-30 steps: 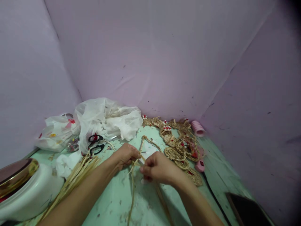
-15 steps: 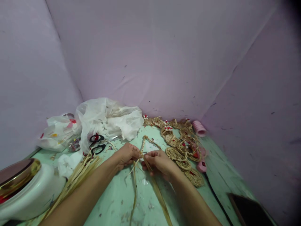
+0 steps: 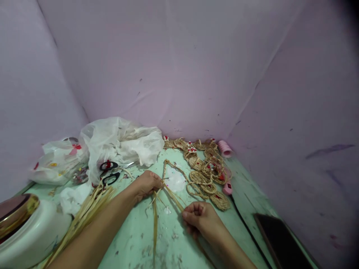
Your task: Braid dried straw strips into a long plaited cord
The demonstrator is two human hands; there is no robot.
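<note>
My left hand [image 3: 147,185] is closed in a pinch on the near end of a thin straw-coloured braid [image 3: 178,169]. Beyond the fingers the braid rises to a bend and runs right towards the coiled braid pieces [image 3: 199,180]. A flat fibre strand [image 3: 175,200] stretches from that pinch to my right hand [image 3: 203,220], whose fingers are closed around it. Its tail trails below the right hand towards the front. Another loose strand [image 3: 155,228] hangs from under the left hand, with short frayed ends beside it.
Black-handled scissors [image 3: 110,178] lie left by a white plastic bag [image 3: 120,144]. A fibre bundle [image 3: 89,205] and a white pot [image 3: 42,231] are at near left. On the right are a pink thread spool [image 3: 224,148], a pink corded device [image 3: 227,188] and a dark flat slab [image 3: 277,239].
My right hand has moved away from the left, towards me and to the right, sliding along or drawing out the strand. The left hand keeps its pinch. The view has shifted slightly right.
</note>
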